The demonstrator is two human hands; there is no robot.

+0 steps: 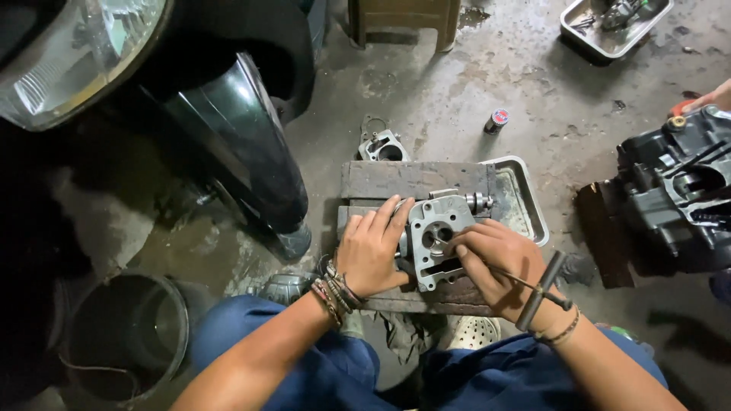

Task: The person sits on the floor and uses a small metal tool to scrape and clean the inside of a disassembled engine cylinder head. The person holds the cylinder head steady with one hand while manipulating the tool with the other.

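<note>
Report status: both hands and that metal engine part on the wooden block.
Left hand steadies cylinder head on wooden block. Right hand holds T-handle tool, tip at the head's bore. Nothing in the way.

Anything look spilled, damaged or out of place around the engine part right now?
Nothing looks damaged. The cylinder head sits flat on the wooden block, held by the left hand; the right hand works a T-handle tool. The concrete floor is wet and stained.
</note>
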